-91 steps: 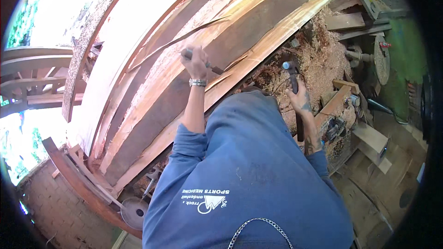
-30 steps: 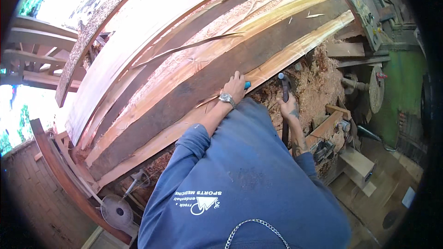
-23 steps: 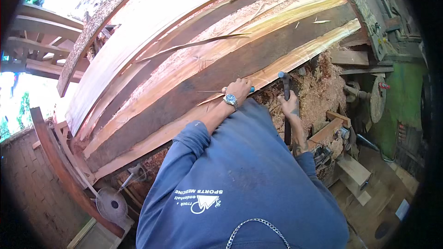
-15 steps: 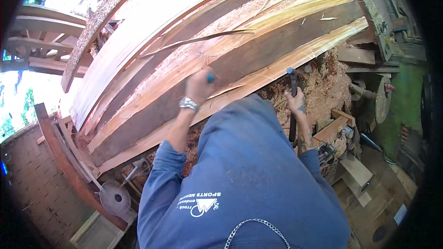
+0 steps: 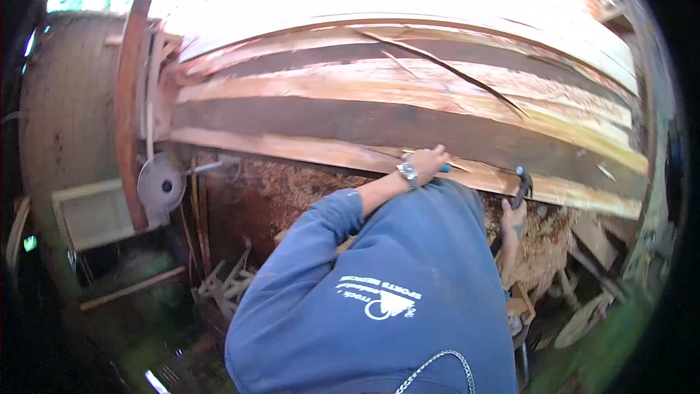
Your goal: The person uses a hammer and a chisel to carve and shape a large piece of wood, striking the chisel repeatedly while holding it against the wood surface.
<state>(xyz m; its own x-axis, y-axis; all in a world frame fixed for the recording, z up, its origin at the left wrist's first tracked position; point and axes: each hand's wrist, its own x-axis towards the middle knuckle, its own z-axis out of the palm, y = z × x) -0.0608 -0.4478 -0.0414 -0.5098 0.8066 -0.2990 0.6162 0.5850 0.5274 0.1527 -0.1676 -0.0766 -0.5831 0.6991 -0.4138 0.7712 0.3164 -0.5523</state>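
A long, rough-edged board (image 5: 313,113), dark brown in the middle with pale edges, lies across the view in front of me. Over its near pale edge, my left hand (image 5: 426,160) is closed round a tool with a teal handle (image 5: 445,168); the tool's other end is hard to make out. To the right of it, my right hand (image 5: 514,213) grips a claw hammer (image 5: 523,188), head up, beside the same near edge. Part of my right forearm is hidden by my blue top.
A long dark splinter (image 5: 456,69) lies across the boards behind. Wood shavings (image 5: 292,184) spread below the near edge. On the left stand a round fan (image 5: 162,184), a reddish upright beam (image 5: 131,109) and a pale wooden box (image 5: 91,211). A disc (image 5: 583,321) is at lower right.
The view has turned, so the boards now run nearly level. My left hand has come to the near edge, closer to the hammer. Both hands keep their hold.
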